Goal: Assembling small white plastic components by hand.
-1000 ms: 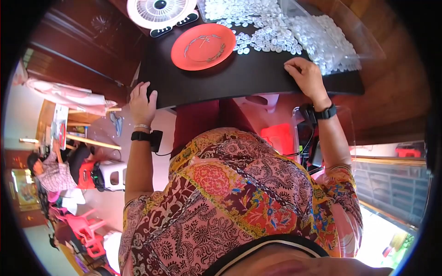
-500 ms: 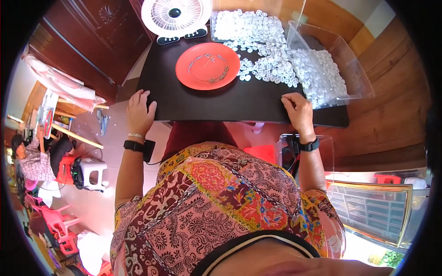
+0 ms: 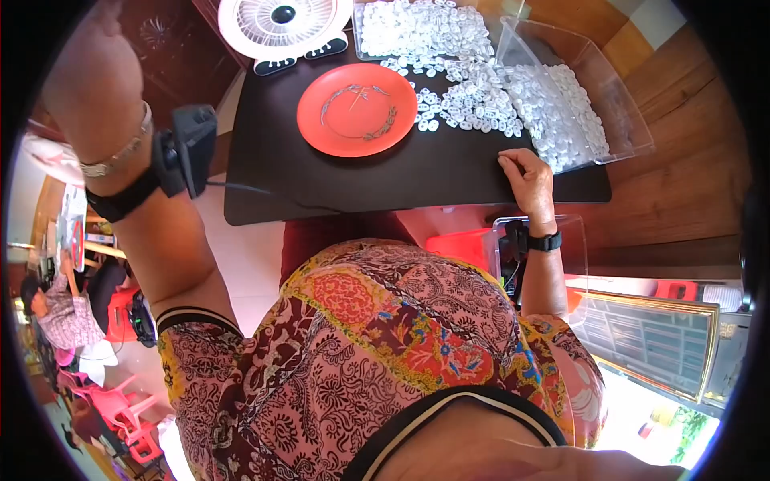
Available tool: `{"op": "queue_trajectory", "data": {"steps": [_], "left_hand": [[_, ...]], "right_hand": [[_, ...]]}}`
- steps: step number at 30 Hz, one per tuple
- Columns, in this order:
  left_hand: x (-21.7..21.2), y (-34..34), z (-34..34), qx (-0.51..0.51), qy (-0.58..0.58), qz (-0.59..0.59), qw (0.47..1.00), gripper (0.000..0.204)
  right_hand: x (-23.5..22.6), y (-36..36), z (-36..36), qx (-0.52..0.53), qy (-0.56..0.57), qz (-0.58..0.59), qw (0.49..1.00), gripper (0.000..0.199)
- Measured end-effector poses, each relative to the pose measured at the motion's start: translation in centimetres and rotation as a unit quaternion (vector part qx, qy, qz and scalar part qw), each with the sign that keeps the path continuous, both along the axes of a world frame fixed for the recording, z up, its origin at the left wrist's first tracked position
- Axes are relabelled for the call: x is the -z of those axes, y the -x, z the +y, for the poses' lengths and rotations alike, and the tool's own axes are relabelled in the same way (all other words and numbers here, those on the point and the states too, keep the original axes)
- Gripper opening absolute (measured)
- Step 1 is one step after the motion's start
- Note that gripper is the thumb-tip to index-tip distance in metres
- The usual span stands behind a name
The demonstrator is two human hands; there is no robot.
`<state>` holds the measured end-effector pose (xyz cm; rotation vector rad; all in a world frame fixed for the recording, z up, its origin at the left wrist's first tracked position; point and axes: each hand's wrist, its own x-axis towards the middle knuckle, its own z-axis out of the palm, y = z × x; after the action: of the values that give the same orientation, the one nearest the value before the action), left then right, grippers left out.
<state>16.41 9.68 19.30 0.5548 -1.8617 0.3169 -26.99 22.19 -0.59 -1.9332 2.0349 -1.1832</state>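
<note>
My right hand (image 3: pixel 525 172) lies on the near right edge of a black table (image 3: pixel 337 188), fingers curled, with nothing visible in it. A black watch sits on that wrist. My left hand (image 3: pixel 84 48) is raised close to the camera at the upper left and its fingers are cut off by the rim; a bracelet and a black strap with a small black device (image 3: pixel 186 152) are on the wrist. An orange-red plate (image 3: pixel 357 110) with a thin leaf pattern sits mid-table. Many small white round pieces (image 3: pixel 473 92) spread to its right, spilling from a clear plastic box (image 3: pixel 618 112).
A white round fan (image 3: pixel 281 20) stands at the table's far edge beside a clear tray (image 3: pixel 417 28) of white pieces. A clear bin (image 3: pixel 553 244) and something red sit under the table. Red plastic stools (image 3: pixel 120 409) and a seated person (image 3: pixel 56 309) are at the left.
My left hand has left the table's left edge and risen up toward the camera. The right hand stays on the right edge. The view has tilted closer over the table.
</note>
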Motion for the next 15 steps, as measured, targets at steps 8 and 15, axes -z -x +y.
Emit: {"op": "queue_trajectory", "data": {"steps": [8,15], "left_hand": [[9.5,4.6,-1.8,0.128,-0.351,0.097,0.923,0.020],[17.0,8.1,-5.1,0.042,-0.360,-0.091,0.928,0.024]], "right_hand": [[-0.2,2.8,2.1,0.015,-0.001,0.004,1.000,0.010],[-6.2,1.0,-1.3,-0.076,0.001,0.069,0.995,0.012]]}}
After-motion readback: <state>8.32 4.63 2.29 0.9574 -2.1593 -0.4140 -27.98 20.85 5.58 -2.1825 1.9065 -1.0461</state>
